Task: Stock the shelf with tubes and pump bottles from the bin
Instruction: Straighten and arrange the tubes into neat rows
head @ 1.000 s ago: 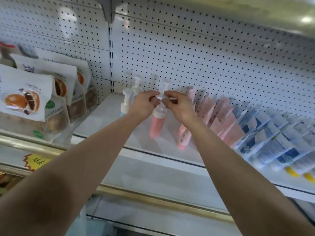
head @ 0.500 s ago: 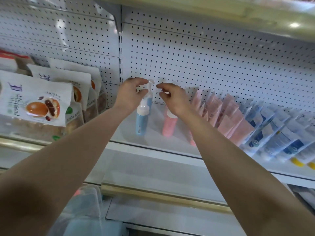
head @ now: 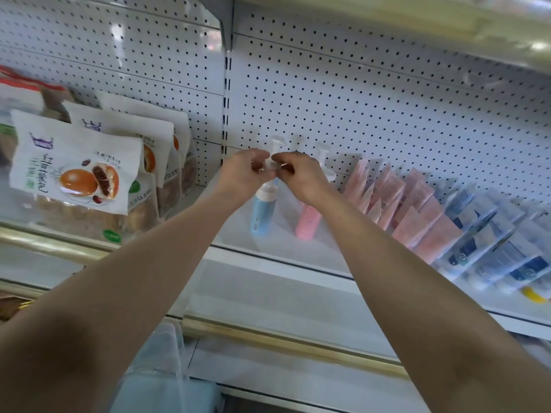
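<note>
Scanning from the left: snack bags point(head: 77, 174) fill the neighbouring bay and are not part of this job. The bin point(head: 158, 380) is translucent and sits low, under the left forearm. Its contents are blurred, so I cannot tell how much stock is left.

The left hand point(head: 243, 174) has its fingers curled in, with thumb and fingertips pinching the white pump head of the blue pump bottle point(head: 262, 216). The bottle stands upright on the shelf point(head: 268, 248), toward the left end of this bay. The right hand point(head: 302, 180) meets the left at the same pump head, thumb and forefinger closed on it in a fine pinch. This looks like squaring up the nozzle.

Just to the right stands the pink pump bottle point(head: 308, 222), upright and free of both hands. More white pump tops show behind, against the pegboard. Further right are the pink tubes point(head: 414, 210) in leaning rows, then the blue-and-white tubes point(head: 489, 242).

Judgement: the tubes are largely stocked and the pump bottles are under way. Bare shelf remains at the front left.

Against half a second ago: the left hand alone was at the blue bottle's pump then, and the right hovered by the pink one. The right has since crossed over to join it. A second ago both hands worked the pink bottle's pump.
</note>
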`<control>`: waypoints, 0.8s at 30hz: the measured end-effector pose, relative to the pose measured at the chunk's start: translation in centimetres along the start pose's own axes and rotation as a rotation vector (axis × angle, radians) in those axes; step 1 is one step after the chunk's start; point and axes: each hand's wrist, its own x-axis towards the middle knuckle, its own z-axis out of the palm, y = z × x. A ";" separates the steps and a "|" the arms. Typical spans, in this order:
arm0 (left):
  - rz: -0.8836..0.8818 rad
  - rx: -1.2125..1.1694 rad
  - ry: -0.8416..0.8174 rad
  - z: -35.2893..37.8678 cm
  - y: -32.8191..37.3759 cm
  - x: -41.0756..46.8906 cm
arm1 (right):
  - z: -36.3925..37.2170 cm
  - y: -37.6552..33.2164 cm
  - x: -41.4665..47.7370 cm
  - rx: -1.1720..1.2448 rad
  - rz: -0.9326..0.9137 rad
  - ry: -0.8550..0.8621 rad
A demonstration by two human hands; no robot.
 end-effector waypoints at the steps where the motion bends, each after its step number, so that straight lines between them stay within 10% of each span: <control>1: 0.004 -0.007 -0.004 0.0 -0.1 0.0 | 0.1 0.0 0.1 -0.017 0.002 0.004; 24: 0.042 -0.024 0.018 -0.5 -1.1 1.0 | 1.0 -0.1 0.7 0.058 0.076 0.097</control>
